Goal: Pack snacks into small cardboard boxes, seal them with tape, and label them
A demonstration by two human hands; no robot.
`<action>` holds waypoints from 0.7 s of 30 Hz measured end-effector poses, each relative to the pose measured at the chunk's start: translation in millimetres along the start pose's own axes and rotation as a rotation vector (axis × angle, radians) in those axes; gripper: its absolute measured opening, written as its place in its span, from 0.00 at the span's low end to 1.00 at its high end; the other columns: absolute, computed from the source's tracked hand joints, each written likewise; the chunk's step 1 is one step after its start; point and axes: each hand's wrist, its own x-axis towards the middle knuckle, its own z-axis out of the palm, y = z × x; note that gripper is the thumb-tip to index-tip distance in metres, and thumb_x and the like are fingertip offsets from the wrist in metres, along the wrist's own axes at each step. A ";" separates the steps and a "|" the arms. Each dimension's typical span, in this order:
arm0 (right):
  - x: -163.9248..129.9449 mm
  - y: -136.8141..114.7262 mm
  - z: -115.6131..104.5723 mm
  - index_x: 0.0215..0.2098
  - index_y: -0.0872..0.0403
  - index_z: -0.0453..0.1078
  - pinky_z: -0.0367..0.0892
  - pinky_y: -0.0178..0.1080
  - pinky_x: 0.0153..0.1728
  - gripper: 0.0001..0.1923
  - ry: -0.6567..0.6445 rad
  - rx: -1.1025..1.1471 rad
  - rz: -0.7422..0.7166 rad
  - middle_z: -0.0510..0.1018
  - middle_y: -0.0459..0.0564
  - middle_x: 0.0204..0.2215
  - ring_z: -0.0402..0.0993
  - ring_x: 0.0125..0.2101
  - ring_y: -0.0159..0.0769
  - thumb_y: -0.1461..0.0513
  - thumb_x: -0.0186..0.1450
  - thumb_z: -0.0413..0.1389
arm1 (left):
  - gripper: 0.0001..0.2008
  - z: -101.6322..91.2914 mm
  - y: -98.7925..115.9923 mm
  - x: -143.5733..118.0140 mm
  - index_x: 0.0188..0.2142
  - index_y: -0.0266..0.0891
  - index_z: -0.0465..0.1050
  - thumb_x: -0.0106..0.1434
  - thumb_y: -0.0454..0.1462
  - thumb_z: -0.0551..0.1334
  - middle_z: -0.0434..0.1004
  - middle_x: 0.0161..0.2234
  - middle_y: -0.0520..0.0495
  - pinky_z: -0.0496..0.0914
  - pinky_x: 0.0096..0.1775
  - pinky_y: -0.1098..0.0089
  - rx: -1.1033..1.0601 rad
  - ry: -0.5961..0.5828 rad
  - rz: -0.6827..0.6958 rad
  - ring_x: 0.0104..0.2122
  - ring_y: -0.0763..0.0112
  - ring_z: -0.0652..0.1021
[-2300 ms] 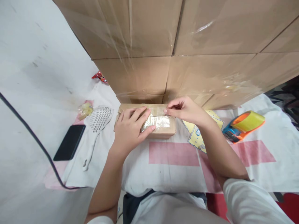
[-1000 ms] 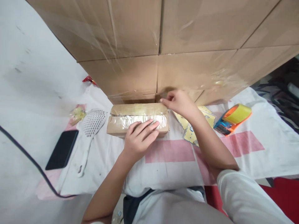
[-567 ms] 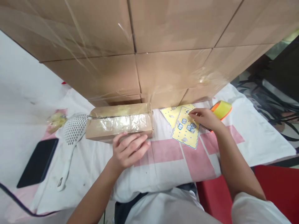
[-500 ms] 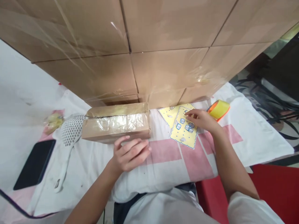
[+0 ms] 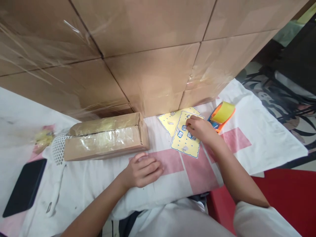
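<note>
1. two yellow cards (image 5: 184, 141) overlapping on the cloth (image 5: 158, 192), right of the taped box (image 5: 106, 142).
2. right hand (image 5: 201, 130) at the top one: grip bunched, can't tell if pinching.
3. left hand (image 5: 145, 170) near box, grip half-spread.

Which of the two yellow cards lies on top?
The front card: it overlaps the rear card, which lies partly covered, closer to the stacked boxes.

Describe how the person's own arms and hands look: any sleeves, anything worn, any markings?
The left hand and right hand are ungloved, with no watch or bracelet showing. On the right arm is a loose, plain whitish sleeve ending around the elbow. The left forearm is uncovered; no sleeve is clear there. I can make out no markings on either arm.
</note>
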 end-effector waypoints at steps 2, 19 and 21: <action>0.9 0.7 1.4 0.35 0.54 0.72 0.55 0.38 0.29 0.10 -0.002 0.017 -0.026 0.76 0.54 0.40 0.72 0.38 0.39 0.67 0.70 0.49 | 0.08 7.6 1.6 4.1 0.34 0.44 0.77 0.64 0.29 0.67 0.84 0.36 0.56 0.68 0.51 0.64 -0.071 -0.031 -0.008 0.38 0.75 0.81; -7.9 -7.3 7.6 0.44 0.57 0.76 0.63 0.42 0.40 0.07 0.010 0.098 -0.317 0.74 0.56 0.41 0.71 0.43 0.46 0.63 0.68 0.60 | 0.08 79.3 -0.6 42.6 0.38 0.40 0.76 0.68 0.29 0.59 0.82 0.34 0.47 0.73 0.38 0.68 -0.512 -0.037 -0.628 0.34 0.70 0.80; -7.0 -11.1 9.2 0.41 0.57 0.74 0.62 0.41 0.38 0.04 -0.007 0.135 -0.319 0.75 0.56 0.40 0.70 0.41 0.44 0.66 0.69 0.57 | 0.08 78.1 -1.0 40.4 0.38 0.40 0.76 0.69 0.30 0.59 0.81 0.33 0.47 0.72 0.37 0.69 -0.550 -0.022 -0.687 0.33 0.71 0.79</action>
